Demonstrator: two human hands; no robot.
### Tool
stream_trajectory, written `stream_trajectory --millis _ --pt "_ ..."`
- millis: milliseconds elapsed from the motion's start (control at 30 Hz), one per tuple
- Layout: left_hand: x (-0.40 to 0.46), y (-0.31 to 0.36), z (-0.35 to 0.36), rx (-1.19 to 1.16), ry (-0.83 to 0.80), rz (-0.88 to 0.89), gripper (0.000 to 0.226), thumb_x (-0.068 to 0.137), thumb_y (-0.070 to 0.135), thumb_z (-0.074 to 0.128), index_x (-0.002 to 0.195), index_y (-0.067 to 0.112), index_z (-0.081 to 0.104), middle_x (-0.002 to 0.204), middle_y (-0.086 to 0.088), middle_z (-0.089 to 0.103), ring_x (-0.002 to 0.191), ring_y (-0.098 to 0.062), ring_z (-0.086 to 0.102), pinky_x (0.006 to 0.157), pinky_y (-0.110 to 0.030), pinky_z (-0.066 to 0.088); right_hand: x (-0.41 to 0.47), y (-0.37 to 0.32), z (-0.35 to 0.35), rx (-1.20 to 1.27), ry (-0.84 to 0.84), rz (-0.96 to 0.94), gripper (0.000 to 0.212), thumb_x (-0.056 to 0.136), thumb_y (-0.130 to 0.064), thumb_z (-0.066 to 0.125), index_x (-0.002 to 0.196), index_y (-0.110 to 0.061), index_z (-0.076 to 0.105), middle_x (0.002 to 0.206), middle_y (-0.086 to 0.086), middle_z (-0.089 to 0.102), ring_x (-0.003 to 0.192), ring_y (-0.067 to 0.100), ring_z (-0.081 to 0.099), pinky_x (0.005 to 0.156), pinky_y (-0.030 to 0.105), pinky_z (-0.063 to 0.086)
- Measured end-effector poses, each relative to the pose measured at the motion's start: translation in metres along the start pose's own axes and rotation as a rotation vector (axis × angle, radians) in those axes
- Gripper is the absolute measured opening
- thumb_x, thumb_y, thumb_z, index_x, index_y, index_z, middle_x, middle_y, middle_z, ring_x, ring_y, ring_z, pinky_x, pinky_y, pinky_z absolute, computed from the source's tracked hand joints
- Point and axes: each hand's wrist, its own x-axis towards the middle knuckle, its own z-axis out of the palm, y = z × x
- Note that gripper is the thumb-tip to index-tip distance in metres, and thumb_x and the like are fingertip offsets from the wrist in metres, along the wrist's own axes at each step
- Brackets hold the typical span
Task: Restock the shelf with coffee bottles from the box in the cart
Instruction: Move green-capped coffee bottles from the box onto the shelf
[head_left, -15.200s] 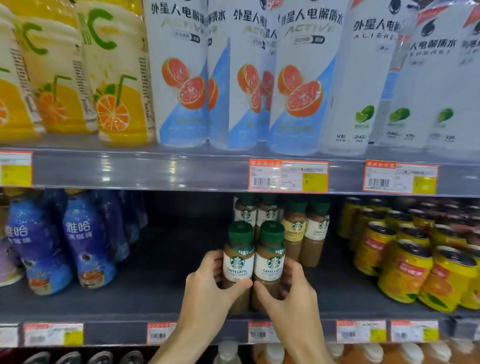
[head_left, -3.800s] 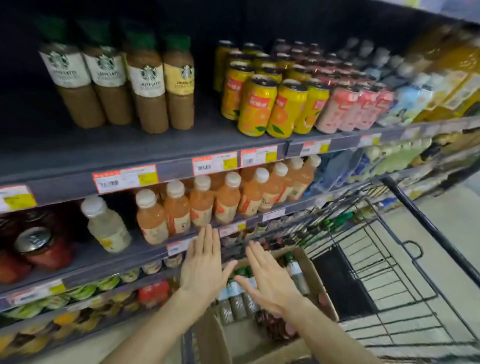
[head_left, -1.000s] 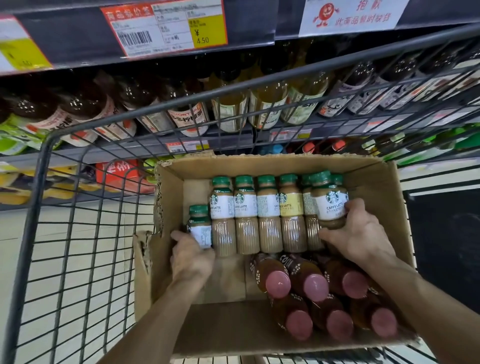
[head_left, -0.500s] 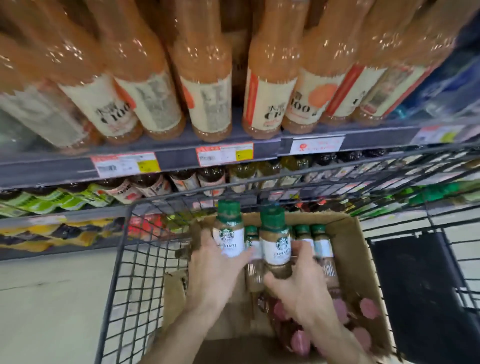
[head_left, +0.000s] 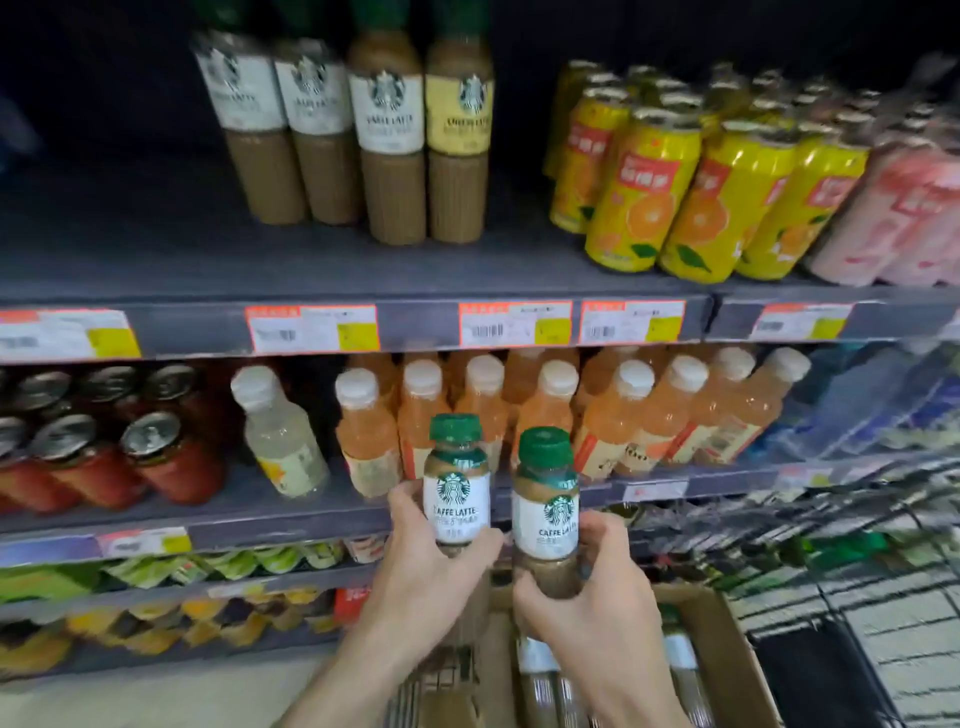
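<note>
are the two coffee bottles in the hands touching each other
Apart. The head view shows a clear strip of shelf between the left bottle and the right bottle, each held in its own hand, left hand and right hand.

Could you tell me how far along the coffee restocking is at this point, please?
Done: four green-capped coffee bottles stand on the grey upper shelf. In hand: the left hand and right hand each grip one caffe latte bottle. Left: shelving these two, plus more bottles visible in the brown cardboard box.
</note>
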Motion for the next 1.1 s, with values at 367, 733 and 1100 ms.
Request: stream_trajectory --millis 367,733,1100 --pt "-0.019 0.119 -0.125 0.001 0.168 0.333 0.051 0.068 0.034 0.083 0.107 0.037 0.051 0.098 0.022 0.068 0.090 0.008 0.063 0.079 -0.020 0.051 -0.031 -0.167 -0.009 0.064 0.134 -0.263 0.054 0.056 -0.053 0.074 0.098 -0.041 0.043 0.091 -0.023 0.064 0.086 -0.002 0.063 0.078 0.034 0.053" --pt "-0.012 0.190 -0.221 0.072 0.315 0.563 0.051 0.066 0.028 0.087 0.109 0.034 0.060 0.093 0.022 0.071 0.087 0.010 0.065 0.072 -0.011 0.051 -0.018 -0.273 0.017 0.085 0.184 -0.515 0.050 0.061 -0.048 0.072 0.099 -0.039 0.041 0.091 -0.017 0.064 0.086 0.002 0.063 0.073 0.036 0.055" --pt "0.048 0.202 -0.248 0.067 0.363 0.502 0.053 0.065 0.022 0.088 0.109 0.031 0.061 0.093 0.014 0.071 0.085 0.004 0.066 0.070 -0.011 0.049 0.024 -0.314 0.051 0.238 0.167 -0.560 0.047 0.070 -0.031 0.078 0.100 -0.032 0.043 0.096 -0.017 0.053 0.090 -0.012 0.052 0.066 0.014 0.047"
